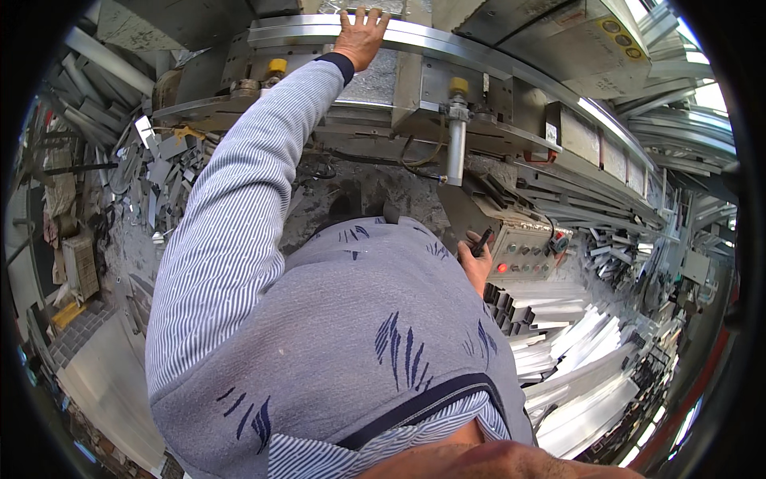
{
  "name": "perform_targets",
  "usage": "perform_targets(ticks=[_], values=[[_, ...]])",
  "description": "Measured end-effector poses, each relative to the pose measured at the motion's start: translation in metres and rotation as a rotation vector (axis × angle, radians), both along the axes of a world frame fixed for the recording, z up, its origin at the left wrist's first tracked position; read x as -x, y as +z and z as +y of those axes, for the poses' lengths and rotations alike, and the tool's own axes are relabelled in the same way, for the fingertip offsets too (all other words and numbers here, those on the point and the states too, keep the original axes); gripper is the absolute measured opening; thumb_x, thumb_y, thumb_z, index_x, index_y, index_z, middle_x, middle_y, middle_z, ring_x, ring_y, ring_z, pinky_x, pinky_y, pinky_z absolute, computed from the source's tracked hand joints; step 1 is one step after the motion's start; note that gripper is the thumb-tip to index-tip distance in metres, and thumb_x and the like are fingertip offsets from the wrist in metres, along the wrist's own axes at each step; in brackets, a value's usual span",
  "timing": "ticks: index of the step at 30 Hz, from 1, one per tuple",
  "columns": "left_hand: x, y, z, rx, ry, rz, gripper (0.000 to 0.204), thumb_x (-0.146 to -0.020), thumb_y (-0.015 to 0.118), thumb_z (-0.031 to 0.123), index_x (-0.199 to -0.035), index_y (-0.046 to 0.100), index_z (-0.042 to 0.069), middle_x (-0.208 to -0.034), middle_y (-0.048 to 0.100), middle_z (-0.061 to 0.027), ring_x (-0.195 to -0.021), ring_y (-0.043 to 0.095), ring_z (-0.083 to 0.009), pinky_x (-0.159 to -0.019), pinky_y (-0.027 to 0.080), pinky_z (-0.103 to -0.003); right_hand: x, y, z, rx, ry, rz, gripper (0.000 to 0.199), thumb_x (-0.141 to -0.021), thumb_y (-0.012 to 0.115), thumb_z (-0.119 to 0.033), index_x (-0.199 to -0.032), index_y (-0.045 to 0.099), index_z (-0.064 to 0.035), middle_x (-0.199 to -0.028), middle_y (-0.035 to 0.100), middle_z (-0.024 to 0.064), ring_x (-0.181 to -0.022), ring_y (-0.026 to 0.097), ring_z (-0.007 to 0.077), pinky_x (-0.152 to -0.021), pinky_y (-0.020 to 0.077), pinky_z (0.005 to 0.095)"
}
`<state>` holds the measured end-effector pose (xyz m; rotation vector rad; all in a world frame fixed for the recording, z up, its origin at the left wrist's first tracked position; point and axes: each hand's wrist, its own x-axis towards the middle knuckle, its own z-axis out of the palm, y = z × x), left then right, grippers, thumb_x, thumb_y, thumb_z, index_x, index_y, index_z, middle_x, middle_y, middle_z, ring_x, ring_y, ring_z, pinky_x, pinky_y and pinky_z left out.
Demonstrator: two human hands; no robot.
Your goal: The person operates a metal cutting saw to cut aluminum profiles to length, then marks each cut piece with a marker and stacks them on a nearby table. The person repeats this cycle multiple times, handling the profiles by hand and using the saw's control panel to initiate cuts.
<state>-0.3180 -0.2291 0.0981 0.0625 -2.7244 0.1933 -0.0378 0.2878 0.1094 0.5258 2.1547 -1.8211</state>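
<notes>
Left hand [361, 38] is lying on a long silver profile [295, 32]; right hand [476, 263] is gripping a slim black object [483, 242].

The left fingers are spreading slightly apart over the profile, the back of the hand facing up, while the right fingers are curling around the black object, low beside the person's body. The profile is running across the machine at the top of the view and bending away to the right. Nearer the body, a metal cylinder [456, 148] is sitting by a yellow cap [459, 85]. A control box [523, 254] is standing just beside the right hand. Farther out, offcuts [159, 176] are heaping up at left.
</notes>
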Motion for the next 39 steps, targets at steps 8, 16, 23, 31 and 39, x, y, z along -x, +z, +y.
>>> perform_targets(ticks=[8, 16, 23, 31, 39], values=[[0.010, -0.005, -0.011, -0.012, 0.013, -0.059, 0.069, -0.096, 0.061, 0.006, -0.162, 0.041, 0.008, -0.164, 0.045, -0.0177, -0.151, 0.045, -0.0401, -0.117, 0.035, -0.077, -0.001, -0.002, 0.000, -0.068, 0.061, 0.050, 0.043, -0.092, 0.079, -0.006, -0.132, 0.068, 0.0049, -0.095, 0.071, 0.0030, -0.080, 0.062, 0.0094, -0.074, 0.0496, 0.0252], [-0.002, 0.014, -0.006, -0.005, 0.022, -0.035, 0.057, -0.102, 0.060, 0.014, -0.157, 0.047, 0.005, -0.156, 0.051, -0.0157, -0.145, 0.049, -0.0388, -0.117, 0.037, -0.070, -0.002, -0.015, 0.010, -0.122, 0.084, 0.043, 0.046, -0.091, 0.079, -0.007, -0.133, 0.065, 0.0075, -0.096, 0.072, 0.0049, -0.083, 0.065, 0.0107, -0.079, 0.0524, 0.0284], [-0.003, 0.017, -0.007, 0.018, 0.014, -0.118, 0.059, -0.106, 0.053, 0.015, -0.162, 0.041, 0.003, -0.159, 0.048, -0.0199, -0.151, 0.045, -0.0425, -0.121, 0.030, -0.073, -0.003, -0.035, 0.024, 0.046, 0.003, -0.032, 0.048, -0.090, 0.082, -0.005, -0.133, 0.066, 0.0076, -0.098, 0.075, 0.0073, -0.086, 0.067, 0.0125, -0.082, 0.0534, 0.0292], [-0.004, 0.017, -0.007, -0.017, 0.003, -0.064, 0.068, -0.098, 0.067, 0.015, -0.160, 0.043, 0.002, -0.152, 0.052, -0.0182, -0.140, 0.053, -0.0378, -0.117, 0.037, -0.069, -0.002, -0.036, 0.017, -0.029, 0.042, -0.029, 0.049, -0.090, 0.082, -0.006, -0.134, 0.067, 0.0064, -0.099, 0.074, 0.0069, -0.088, 0.066, 0.0135, -0.084, 0.0528, 0.0294], [-0.005, 0.026, -0.006, -0.013, 0.015, -0.120, 0.070, -0.098, 0.068, 0.015, -0.161, 0.042, 0.002, -0.149, 0.053, -0.0201, -0.138, 0.055, -0.0388, -0.116, 0.036, -0.072, 0.006, -0.032, 0.005, -0.071, 0.083, -0.051, 0.047, -0.090, 0.082, -0.009, -0.134, 0.068, 0.0043, -0.100, 0.071, 0.0044, -0.087, 0.064, 0.0133, -0.083, 0.0515, 0.0295]])
